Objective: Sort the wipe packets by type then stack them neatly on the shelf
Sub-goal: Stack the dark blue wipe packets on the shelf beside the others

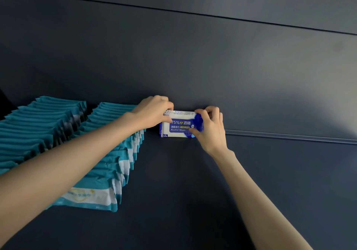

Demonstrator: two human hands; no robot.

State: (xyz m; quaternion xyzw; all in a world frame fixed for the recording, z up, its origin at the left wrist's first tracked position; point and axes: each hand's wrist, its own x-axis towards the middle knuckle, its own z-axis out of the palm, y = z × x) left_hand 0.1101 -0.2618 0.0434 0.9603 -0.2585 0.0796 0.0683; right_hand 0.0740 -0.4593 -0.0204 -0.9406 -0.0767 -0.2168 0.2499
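Now both hands, left hand (154, 110) and right hand (209, 128), pinch the blue alcohol wipes packet (178, 125) upright, just right of the teal packet rows (108, 149).

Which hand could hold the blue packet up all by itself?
Probably the right hand: its thumb and fingers grip the end of the blue packet, top and bottom. The left hand only pinches the top corner, and its arm reaches across the teal packets.
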